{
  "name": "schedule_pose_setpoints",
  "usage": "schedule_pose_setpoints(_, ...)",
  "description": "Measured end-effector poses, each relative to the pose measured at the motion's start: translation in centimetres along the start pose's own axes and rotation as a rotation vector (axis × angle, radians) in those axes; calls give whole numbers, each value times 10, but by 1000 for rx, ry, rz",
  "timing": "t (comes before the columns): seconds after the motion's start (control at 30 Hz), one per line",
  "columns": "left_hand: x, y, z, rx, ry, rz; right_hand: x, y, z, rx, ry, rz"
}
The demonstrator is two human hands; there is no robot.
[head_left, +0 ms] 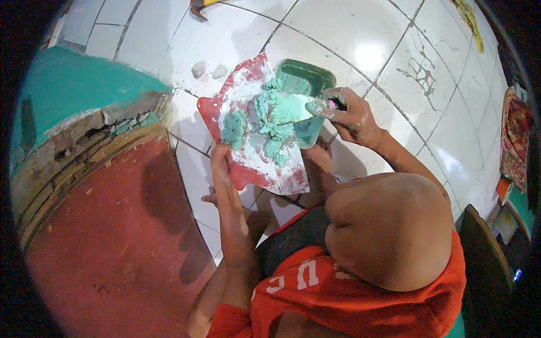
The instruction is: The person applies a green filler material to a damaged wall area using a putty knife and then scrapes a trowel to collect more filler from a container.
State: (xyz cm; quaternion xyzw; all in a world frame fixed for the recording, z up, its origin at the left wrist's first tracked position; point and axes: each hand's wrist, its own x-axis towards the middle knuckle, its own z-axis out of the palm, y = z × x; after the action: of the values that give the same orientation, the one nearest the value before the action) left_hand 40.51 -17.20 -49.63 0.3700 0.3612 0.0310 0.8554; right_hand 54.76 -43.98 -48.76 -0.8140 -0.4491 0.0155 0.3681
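Observation:
My left hand (221,168) grips the lower left edge of a red board (248,176) smeared with white and pale green; some of its fingers are hidden beneath. Clumps of green putty (233,128) lie on the board. In my right hand (356,117) is a putty knife (297,108), its wide blade coated in green and pressed into the heap of putty at the board's right side. My right fingers are stained with putty. Partly under the blade, a green plastic tub (332,76) stands on the floor, its inside smeared.
White floor tiles (332,28) surround the board, with a few grey smudges. To the left are a red floor (112,236) and a turquoise ledge (84,79) with a broken edge. A tool with a yellow handle (198,8) lies at the top. Patterned cloth (515,135) sits far right.

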Motion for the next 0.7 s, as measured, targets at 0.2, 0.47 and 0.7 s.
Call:
schedule_pose_setpoints(0.2,5,-9,-5,-97,-66,-7,-11,2,1,53,18,1)
schedule_pose_setpoints(0.47,7,-11,-19,27,-49,-35,-19,-2,2,55,-63,53)
schedule_pose_setpoints(0.7,5,-20,-33,-31,-21,-53,-19,-4,6,93,-22,35)
